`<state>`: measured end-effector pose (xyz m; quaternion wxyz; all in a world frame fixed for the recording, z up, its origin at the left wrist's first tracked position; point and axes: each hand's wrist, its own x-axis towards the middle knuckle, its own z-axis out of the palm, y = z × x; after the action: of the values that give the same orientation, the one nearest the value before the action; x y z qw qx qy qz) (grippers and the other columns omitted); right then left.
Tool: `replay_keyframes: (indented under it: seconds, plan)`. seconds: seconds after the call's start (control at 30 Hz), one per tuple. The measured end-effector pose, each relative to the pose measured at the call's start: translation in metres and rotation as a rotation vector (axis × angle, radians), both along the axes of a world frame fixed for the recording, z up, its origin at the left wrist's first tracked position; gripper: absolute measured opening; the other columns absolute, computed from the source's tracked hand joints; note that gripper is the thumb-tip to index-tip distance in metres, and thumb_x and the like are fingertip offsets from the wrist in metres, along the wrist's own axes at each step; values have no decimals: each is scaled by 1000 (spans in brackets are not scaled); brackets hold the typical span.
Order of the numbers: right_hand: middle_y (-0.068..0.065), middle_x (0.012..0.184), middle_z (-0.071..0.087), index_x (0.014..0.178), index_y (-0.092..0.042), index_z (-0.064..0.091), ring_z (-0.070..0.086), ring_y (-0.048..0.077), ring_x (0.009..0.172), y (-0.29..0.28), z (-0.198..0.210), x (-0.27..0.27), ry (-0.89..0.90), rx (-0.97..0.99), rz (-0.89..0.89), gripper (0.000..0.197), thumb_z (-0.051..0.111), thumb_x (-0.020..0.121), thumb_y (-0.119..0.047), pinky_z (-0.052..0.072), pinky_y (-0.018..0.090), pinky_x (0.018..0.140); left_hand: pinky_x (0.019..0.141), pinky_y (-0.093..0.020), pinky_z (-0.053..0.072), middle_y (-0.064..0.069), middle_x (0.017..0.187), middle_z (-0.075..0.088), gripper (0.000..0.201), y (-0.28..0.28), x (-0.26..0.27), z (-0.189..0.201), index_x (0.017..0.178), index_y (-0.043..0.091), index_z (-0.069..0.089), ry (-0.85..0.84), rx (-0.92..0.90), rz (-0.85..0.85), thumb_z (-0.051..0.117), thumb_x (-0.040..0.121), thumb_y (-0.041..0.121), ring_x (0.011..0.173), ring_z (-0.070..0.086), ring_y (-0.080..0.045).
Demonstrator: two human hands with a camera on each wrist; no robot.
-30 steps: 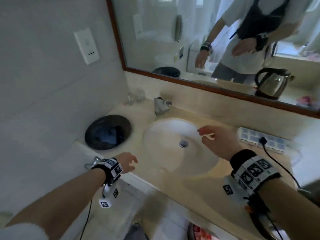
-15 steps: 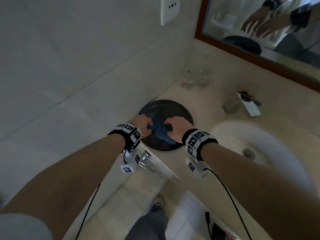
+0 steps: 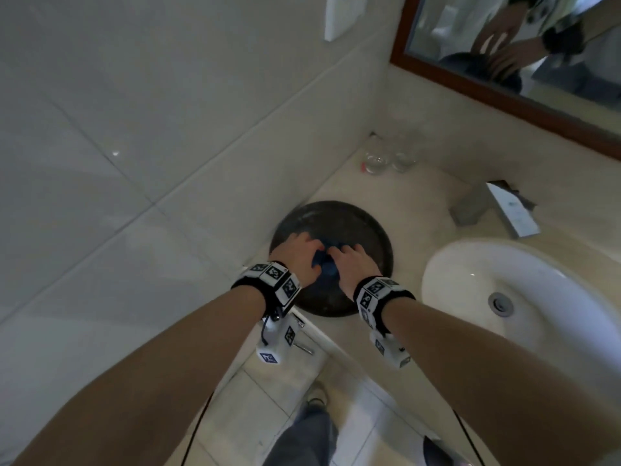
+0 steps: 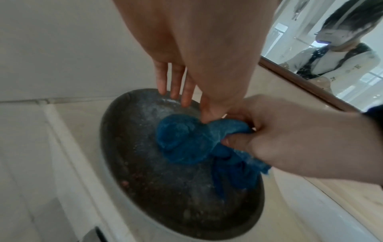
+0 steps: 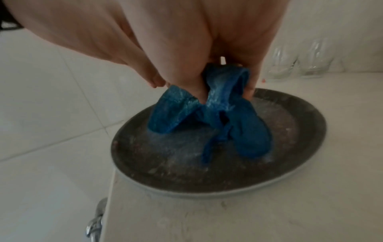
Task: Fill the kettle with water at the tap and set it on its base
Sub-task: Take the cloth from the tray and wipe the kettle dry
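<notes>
Neither the kettle nor its base is in any view. Both hands are over a dark round tray [image 3: 336,223] [image 4: 165,188] [image 5: 186,172] at the counter's left end. A crumpled blue cloth [image 3: 324,265] [image 4: 182,140] [image 5: 242,131] lies on it, partly lifted. My right hand [image 3: 349,264] [image 4: 238,131] [image 5: 225,93] grips a bunch of the cloth between thumb and fingers. My left hand [image 3: 299,260] [image 4: 199,114] pinches the cloth's other fold, its three outer fingers straight. The tap [image 3: 497,206] stands to the right, behind the white sink [image 3: 470,264].
Two clear glasses [image 3: 386,156] [image 5: 296,62] stand in the corner behind the tray. A tiled wall runs along the left, close to the tray. A framed mirror [image 3: 504,45] hangs above the counter. The counter's front edge is just below my wrists.
The view swung left from the sink to the tray. Both hands moved from beside the sink onto the tray and took hold of the blue cloth.
</notes>
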<state>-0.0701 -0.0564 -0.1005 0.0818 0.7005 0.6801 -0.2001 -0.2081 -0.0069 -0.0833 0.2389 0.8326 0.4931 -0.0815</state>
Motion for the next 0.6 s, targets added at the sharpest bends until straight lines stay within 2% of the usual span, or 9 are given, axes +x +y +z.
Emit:
replay_keyframes:
  seconds: [0.17,0.3,0.37,0.43,0.53,0.6]
  plan:
    - [8,129,53,139,-21,41,46,33,120,-18,43,44,50,149,-9,54,53,88,-9,45,43,99,103,-46,43,-12,135,46,54,-8,46,35,139,17,44,-29,16,-94,54,86,18,127,44,-32]
    - [7,120,62,129,-22,50,56,32,110,-79,101,127,86,278,-236,41,48,90,-11,50,42,89,99,-47,48,-8,134,50,61,-45,129,79,140,20,40,-87,42,-261,58,82,20,122,51,-31]
    - [6,114,66,123,-25,55,62,31,101,-126,128,172,101,340,-395,36,46,90,-14,53,40,82,95,-46,51,-8,135,52,60,-78,180,100,142,20,38,-127,92,-342,58,85,22,117,56,-31]
    - [6,112,68,120,-28,56,63,31,99,-188,153,215,104,391,-540,35,45,88,-19,54,42,84,88,-43,53,-9,129,57,52,-123,233,118,137,18,43,-154,143,-463,56,88,24,108,60,-32]
    - [8,107,69,115,-23,59,63,31,95,-295,184,270,103,465,-749,32,49,85,-22,54,42,83,74,-36,50,-11,118,63,39,-208,314,146,129,15,49,-202,240,-680,54,91,22,96,63,-32]
    - [11,103,68,111,-18,59,64,30,90,-368,201,299,110,520,-884,27,51,85,-22,55,41,80,72,-36,48,-10,118,62,36,-270,363,162,128,15,52,-289,288,-800,53,92,19,94,62,-32]
